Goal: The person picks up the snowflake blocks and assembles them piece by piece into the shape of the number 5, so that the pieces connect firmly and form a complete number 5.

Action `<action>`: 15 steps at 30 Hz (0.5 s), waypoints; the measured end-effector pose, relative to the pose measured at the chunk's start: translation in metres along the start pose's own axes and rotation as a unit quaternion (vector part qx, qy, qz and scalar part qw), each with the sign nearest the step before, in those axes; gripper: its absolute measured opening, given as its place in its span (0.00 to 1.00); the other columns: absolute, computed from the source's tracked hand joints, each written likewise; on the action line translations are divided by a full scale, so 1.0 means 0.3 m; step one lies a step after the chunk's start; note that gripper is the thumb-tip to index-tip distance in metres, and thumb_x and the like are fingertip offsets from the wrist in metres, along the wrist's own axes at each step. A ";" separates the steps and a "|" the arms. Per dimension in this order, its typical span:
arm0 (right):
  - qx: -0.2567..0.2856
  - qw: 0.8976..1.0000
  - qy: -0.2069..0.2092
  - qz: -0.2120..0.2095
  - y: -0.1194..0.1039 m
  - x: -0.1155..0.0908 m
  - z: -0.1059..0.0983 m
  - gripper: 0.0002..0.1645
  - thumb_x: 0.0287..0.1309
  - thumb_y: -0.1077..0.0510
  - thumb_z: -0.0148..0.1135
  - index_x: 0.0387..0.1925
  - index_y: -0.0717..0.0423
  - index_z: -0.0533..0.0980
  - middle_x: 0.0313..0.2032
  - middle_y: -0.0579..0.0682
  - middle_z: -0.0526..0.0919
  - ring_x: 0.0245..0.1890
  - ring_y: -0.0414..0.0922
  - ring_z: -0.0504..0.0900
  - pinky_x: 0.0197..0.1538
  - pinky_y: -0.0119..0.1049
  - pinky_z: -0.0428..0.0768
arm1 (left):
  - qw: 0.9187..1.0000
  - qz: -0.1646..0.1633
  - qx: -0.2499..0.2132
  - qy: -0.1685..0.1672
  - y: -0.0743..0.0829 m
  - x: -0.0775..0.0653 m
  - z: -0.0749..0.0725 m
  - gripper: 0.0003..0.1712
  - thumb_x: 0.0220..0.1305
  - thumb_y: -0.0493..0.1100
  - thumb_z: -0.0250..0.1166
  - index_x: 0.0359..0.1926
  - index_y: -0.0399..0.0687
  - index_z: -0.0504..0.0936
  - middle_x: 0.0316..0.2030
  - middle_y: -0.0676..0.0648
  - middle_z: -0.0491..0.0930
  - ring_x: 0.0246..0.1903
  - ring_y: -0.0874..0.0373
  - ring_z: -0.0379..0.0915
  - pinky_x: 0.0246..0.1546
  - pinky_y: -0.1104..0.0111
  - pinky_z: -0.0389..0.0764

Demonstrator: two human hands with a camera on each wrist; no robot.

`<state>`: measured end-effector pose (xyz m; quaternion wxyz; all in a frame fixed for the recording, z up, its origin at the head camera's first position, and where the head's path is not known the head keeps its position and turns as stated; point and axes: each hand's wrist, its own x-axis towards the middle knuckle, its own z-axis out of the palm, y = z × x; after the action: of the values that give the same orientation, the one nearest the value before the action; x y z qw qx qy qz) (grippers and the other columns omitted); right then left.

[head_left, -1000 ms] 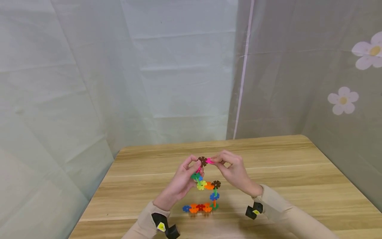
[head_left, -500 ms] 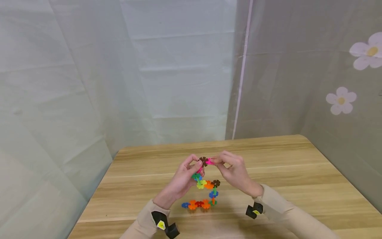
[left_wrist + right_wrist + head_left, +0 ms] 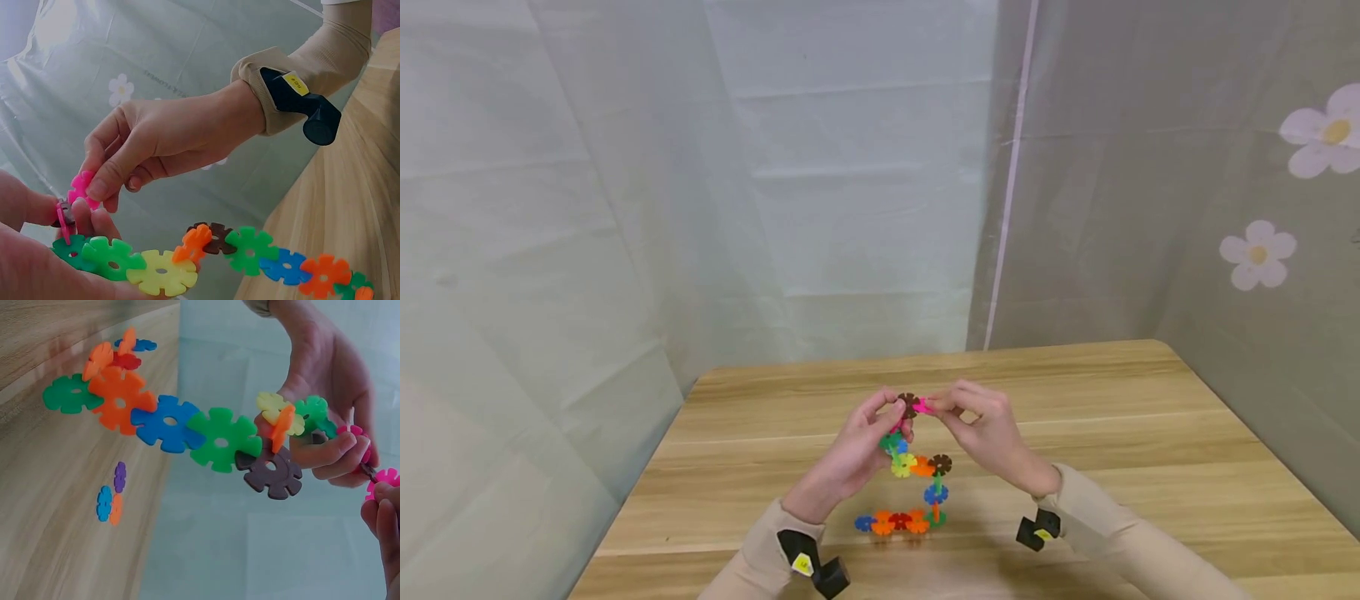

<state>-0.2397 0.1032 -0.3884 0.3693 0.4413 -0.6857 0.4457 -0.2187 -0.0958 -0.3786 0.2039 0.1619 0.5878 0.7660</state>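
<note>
A pink snowflake disc (image 3: 922, 406) is pinched between the thumb and fingers of my right hand (image 3: 988, 429). Its edge meets a dark brown snowflake disc (image 3: 909, 406), which my left hand (image 3: 853, 450) grips between thumb and forefinger. From the left hand hangs a chain of slotted discs: a second pink one, greens, a yellow disc (image 3: 162, 273), orange, brown and blue (image 3: 170, 423). The chain bends and ends in a row with orange discs, a red disc (image 3: 900, 521) and a blue disc (image 3: 865, 523). Whether the pink and brown slots fully interlock cannot be told.
The wooden table (image 3: 760, 425) lies beneath both hands. On it, in the right wrist view, a purple disc (image 3: 120, 477), a light blue disc (image 3: 104, 503) and an orange disc (image 3: 116, 509) stand together. Pale curtains (image 3: 850, 208) surround the table.
Both hands keep their hold and hardly move. The hanging chain's lower row rose slightly half a second ago and is lower again now.
</note>
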 end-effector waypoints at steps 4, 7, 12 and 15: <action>0.005 1.000 -0.004 0.004 -0.002 0.001 0.000 0.14 0.40 0.80 0.69 0.26 0.61 0.82 0.28 0.54 0.85 0.23 0.42 0.81 0.30 0.22 0.78 | 1.000 -0.005 -0.010 0.003 0.000 0.000 -0.002 0.08 0.75 0.48 0.49 0.47 0.55 0.72 0.28 0.57 0.75 0.30 0.63 0.73 0.36 0.67 0.72; 0.007 1.000 -0.008 0.002 0.000 0.002 0.000 0.15 0.41 0.79 0.69 0.28 0.60 0.82 0.28 0.53 0.85 0.23 0.41 0.80 0.29 0.22 0.78 | 1.000 -0.004 -0.009 0.007 -0.001 0.001 -0.003 0.13 0.74 0.47 0.52 0.55 0.51 0.73 0.28 0.56 0.75 0.32 0.62 0.72 0.37 0.65 0.72; 0.015 0.999 -0.028 0.008 0.001 0.002 0.002 0.14 0.44 0.78 0.68 0.29 0.59 0.82 0.29 0.52 0.85 0.24 0.40 0.80 0.30 0.21 0.78 | 0.999 -0.010 0.023 0.021 -0.006 0.002 -0.002 0.25 0.69 0.44 0.59 0.64 0.43 0.68 0.38 0.53 0.76 0.33 0.60 0.70 0.27 0.73 0.69; 0.015 0.999 -0.039 0.011 -0.001 0.001 0.005 0.13 0.45 0.77 0.68 0.29 0.59 0.82 0.31 0.53 0.84 0.26 0.40 0.80 0.30 0.21 0.78 | 0.998 -0.011 0.042 0.039 -0.008 0.002 0.001 0.28 0.66 0.42 0.63 0.64 0.42 0.68 0.44 0.51 0.75 0.35 0.58 0.70 0.25 0.75 0.68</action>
<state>-0.2398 0.1016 -0.3887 0.3309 0.4560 -0.6977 0.4426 -0.2190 -0.0947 -0.3809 0.1827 0.1341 0.6284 0.7441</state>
